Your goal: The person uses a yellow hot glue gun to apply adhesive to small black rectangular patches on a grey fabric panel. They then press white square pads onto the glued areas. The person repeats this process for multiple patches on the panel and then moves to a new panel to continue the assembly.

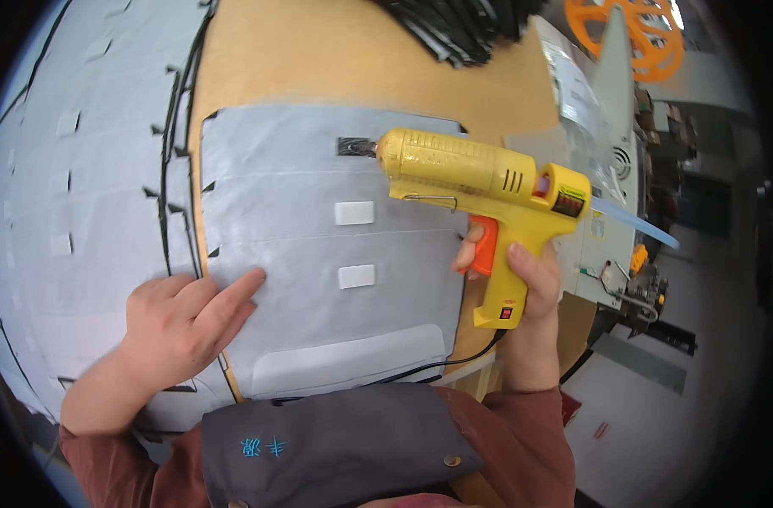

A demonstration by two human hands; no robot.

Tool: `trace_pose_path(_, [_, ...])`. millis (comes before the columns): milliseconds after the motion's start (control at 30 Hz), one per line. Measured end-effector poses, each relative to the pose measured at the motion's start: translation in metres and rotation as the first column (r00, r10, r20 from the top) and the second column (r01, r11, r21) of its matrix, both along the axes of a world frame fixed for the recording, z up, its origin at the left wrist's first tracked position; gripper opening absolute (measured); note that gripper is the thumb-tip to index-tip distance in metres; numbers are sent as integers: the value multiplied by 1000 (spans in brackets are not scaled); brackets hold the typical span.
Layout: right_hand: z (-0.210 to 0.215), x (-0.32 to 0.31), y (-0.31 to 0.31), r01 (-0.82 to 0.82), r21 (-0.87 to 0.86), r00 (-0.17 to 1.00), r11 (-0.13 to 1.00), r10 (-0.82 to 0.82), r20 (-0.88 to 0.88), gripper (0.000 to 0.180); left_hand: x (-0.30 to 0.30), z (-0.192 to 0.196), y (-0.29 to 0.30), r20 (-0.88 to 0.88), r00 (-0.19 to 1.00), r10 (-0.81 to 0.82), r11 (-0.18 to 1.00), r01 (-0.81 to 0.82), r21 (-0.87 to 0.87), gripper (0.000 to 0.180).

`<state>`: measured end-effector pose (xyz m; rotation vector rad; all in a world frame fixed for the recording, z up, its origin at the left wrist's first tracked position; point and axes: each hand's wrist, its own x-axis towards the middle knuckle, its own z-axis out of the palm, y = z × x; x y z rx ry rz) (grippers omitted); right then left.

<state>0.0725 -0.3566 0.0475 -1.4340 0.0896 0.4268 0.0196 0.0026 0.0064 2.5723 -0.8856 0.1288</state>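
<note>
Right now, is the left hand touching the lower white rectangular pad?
Apart. The head view shows bare grey sheet between the left hand's index fingertip and the left edge of the lower white rectangular pad.

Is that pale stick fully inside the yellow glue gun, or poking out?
Poking out: a length of the pale stick shows beyond the rear of the yellow glue gun. How much is inside, I cannot tell.

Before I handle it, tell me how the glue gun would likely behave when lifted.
The glue gun probably feels nose-heavy, its barrel jutting well ahead of the handle. The cord may tug, trailing from the handle's base. The glue stick could catch on things, since it pokes out behind.
</note>
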Motion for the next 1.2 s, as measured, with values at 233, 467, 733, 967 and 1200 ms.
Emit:
trace_pose_path(233, [-24, -44, -80, 326, 451, 945, 831, -307, -117, 47, -3, 0, -7, 116, 993, 19, 1000, -22, 23, 43])
trace_pose_path(467, [-27, -76, -135, 483, 510, 875, 712, -420, -243, 38, -6, 3, -9, 108, 993, 44, 998, -48, 39, 34])
trace_pose_path(733, [-17, -77, -127, 650, 83, 737, 755, -601, -310, 38, -15, 36, -11, -117, 982, 148, 989, -148, 5, 49])
trace_pose_path(967, [-54, -100, -163, 394, -836, 907, 382, -309, 286, 38, -55, 79, -33, -885, 325, -334, 443, -774, -452, 65])
trace_pose_path(1200, [-1, -117, -70, 659, -621, 725, 425, -138, 675, 20, -84, 63, -51, -768, 197, -609, 308, -834, -458, 50])
